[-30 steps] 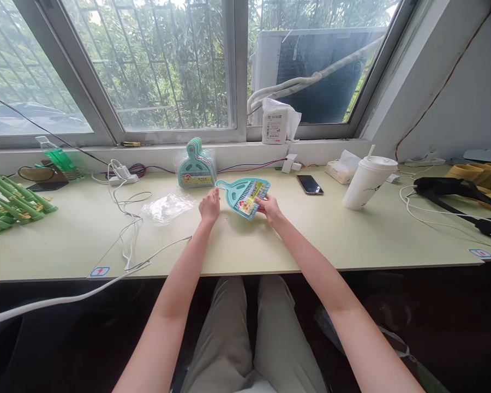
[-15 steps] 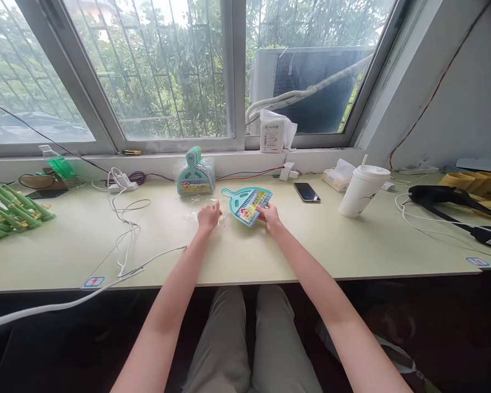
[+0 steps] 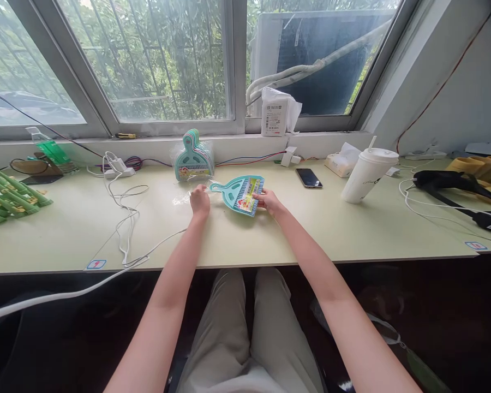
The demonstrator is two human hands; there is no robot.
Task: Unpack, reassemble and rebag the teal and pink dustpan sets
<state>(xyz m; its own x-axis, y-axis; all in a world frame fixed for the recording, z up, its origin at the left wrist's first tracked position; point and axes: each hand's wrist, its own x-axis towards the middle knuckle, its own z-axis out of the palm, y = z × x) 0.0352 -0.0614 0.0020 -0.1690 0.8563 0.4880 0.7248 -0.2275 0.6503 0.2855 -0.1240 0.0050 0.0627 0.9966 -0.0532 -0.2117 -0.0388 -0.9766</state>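
A teal dustpan-shaped item [image 3: 234, 192] with a colourful printed label is held low over the desk, its narrow handle pointing left. My right hand [image 3: 270, 201] grips its wide right edge, thumb on top of the label. Near the handle's tip, my left hand [image 3: 200, 201] has its fingers pinched on a clear plastic bag [image 3: 183, 200], which is thin and hard to make out. Behind my left hand stands a stack of similar teal items [image 3: 193, 158] in clear wrapping, upright near the wall.
To the right are a black phone [image 3: 309, 178], a tissue pack [image 3: 343, 160], a white lidded cup [image 3: 368, 176] with a straw, and a black strap [image 3: 454, 188]. White cables [image 3: 129, 218] and green pieces [image 3: 14, 196] lie left.
The view has tilted down slightly. My left hand has drawn left and closed on the plastic by the handle. The held item has turned, its handle now more level.
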